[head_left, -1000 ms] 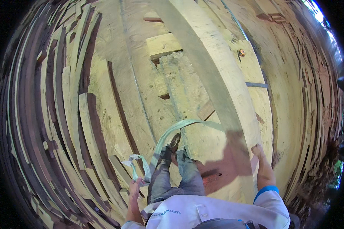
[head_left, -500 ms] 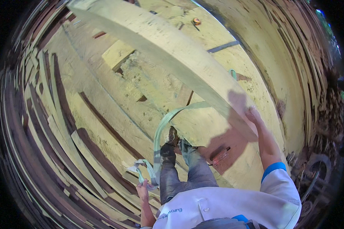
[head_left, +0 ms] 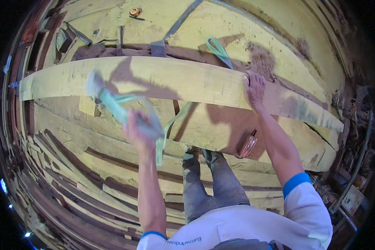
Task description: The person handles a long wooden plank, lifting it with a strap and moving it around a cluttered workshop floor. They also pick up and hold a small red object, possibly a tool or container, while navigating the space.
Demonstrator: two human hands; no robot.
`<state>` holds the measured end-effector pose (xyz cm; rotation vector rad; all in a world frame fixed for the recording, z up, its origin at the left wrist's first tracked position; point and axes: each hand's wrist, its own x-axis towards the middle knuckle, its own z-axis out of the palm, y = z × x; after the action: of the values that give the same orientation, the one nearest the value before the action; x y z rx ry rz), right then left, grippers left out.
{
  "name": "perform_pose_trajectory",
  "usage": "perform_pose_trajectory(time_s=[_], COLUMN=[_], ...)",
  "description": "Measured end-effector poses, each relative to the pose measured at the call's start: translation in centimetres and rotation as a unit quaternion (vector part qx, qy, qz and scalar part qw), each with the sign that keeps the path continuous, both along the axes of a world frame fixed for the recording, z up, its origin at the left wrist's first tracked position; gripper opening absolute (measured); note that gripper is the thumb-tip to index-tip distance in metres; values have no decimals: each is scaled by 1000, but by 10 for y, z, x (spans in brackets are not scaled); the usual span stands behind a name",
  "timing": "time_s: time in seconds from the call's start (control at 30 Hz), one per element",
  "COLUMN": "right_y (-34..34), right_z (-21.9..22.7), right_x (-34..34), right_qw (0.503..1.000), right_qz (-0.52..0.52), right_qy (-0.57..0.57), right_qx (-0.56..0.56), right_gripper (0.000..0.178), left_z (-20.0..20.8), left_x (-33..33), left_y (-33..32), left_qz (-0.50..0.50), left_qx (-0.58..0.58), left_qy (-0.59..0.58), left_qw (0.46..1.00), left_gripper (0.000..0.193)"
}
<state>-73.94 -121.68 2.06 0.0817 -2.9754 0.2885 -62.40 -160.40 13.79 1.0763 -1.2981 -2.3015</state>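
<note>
A long, pale, slightly curved wooden beam (head_left: 187,79) runs across the head view from left to right. My right hand (head_left: 256,89) grips its far edge right of the middle. My left hand (head_left: 136,131), blurred by motion, is closed around a light green webbing strap (head_left: 112,104). The strap's bunched whitish end is over the beam's left half. Lower down, the strap hangs toward my legs, with one length leading under the beam. A green strap loop (head_left: 218,51) lies just past the far side; whether it is the same strap is hidden.
Beneath the beam lie broad yellowish boards (head_left: 287,154). A reddish block with a dark handle (head_left: 248,146) rests near my legs. An orange tape measure (head_left: 134,12) lies far off. Stacked planks (head_left: 83,204) fill the lower left; metal parts (head_left: 354,196) stand at the right.
My left hand has risen from beside my leg to over the beam, carrying the strap. The view has turned, so the beam now lies more crosswise. My right hand stays on it.
</note>
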Motion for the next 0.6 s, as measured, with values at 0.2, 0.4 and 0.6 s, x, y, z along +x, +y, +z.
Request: perform_pose_trajectory(time_s=[0.2, 0.4, 0.6], right_y=[-8, -12, -14], right_z=[14, 28, 35], right_x=[-2, -7, -12], right_qw=[999, 999, 995], right_qz=[-5, 3, -5], right_qy=[3, -44, -92], right_qx=[-38, -26, -35], right_gripper=[36, 39, 39], left_z=[-67, -83, -80], left_x=[-141, -160, -166], left_y=[76, 99, 99], left_qz=[-115, -187, -215], left_qx=[-687, -750, -750], left_qy=[-198, -279, -312], left_qw=[690, 570, 543], left_gripper=[31, 35, 37])
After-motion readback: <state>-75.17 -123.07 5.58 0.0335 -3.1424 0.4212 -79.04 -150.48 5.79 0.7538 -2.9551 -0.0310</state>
